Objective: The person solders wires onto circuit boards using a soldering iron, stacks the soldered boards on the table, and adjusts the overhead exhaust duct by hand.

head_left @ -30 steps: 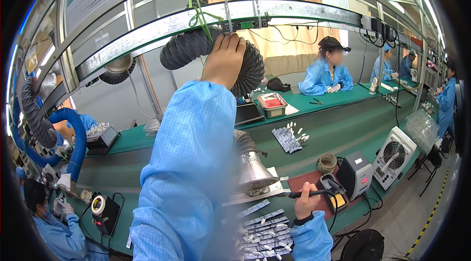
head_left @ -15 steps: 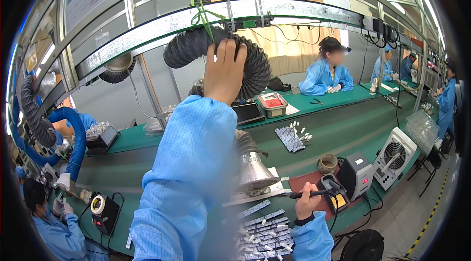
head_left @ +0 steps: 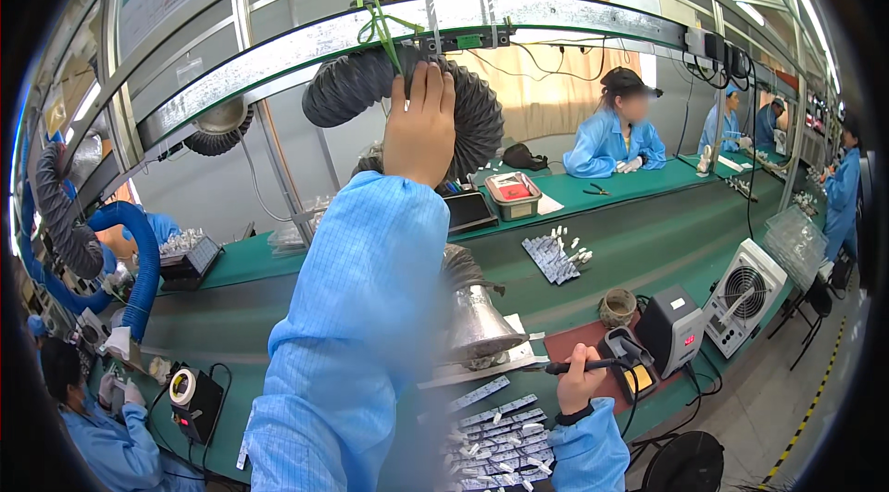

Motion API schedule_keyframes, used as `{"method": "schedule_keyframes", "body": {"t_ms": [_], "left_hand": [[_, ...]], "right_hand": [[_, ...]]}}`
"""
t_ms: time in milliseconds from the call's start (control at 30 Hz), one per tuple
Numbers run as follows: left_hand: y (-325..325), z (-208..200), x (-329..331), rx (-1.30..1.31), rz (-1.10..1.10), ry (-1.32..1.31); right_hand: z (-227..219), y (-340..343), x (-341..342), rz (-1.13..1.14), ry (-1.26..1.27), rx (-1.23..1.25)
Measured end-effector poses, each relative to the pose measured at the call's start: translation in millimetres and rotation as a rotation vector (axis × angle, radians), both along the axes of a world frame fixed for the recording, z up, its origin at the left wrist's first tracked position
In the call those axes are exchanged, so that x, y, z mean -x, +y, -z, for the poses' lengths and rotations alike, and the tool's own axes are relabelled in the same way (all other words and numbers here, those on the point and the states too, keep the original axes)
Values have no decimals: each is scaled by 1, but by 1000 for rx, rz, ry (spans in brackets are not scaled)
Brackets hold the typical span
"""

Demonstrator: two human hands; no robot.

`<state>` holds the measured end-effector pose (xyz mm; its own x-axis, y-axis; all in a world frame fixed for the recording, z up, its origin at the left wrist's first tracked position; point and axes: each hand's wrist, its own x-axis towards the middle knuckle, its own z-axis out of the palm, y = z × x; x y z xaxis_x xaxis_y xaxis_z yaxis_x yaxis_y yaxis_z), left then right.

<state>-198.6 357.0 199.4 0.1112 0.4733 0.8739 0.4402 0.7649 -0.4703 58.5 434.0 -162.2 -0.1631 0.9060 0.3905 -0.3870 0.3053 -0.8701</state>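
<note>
My left hand (head_left: 419, 129) is raised, back toward me, its fingers stretched upward and lying against a grey corrugated hose (head_left: 480, 117) that loops under the overhead rail. Its thumb and palm side are hidden. My right hand (head_left: 581, 383) is closed around a soldering iron (head_left: 593, 365), whose tip points left toward a white strip beside a metal hood (head_left: 482, 325). The iron's stand (head_left: 630, 358) is just beyond that hand. To its left lie several narrow boards (head_left: 500, 441) with small white parts on them; my left sleeve blocks part of the bench.
A soldering station (head_left: 673, 330), a small round pot (head_left: 618, 307) and a white fan unit (head_left: 744, 298) stand at right. Across the green bench lie a white-part board (head_left: 553, 261) and a metal box (head_left: 513, 196). A person (head_left: 619, 131) sits opposite; another (head_left: 102, 399) works at left.
My left hand's fingers have drawn closer together, and the grey hose has shifted slightly left with it. The right hand and soldering iron have stayed in place.
</note>
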Motion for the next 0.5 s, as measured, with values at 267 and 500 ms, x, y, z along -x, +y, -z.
{"method": "schedule_keyframes", "body": {"t_ms": [267, 500], "left_hand": [[-6, 3, -12, 41, 85, -96], [-24, 15, -29, 45, 165, -90]], "right_hand": [[0, -1, 0, 9, 14, -20], [1, 1, 3, -8, 37, -29]]}}
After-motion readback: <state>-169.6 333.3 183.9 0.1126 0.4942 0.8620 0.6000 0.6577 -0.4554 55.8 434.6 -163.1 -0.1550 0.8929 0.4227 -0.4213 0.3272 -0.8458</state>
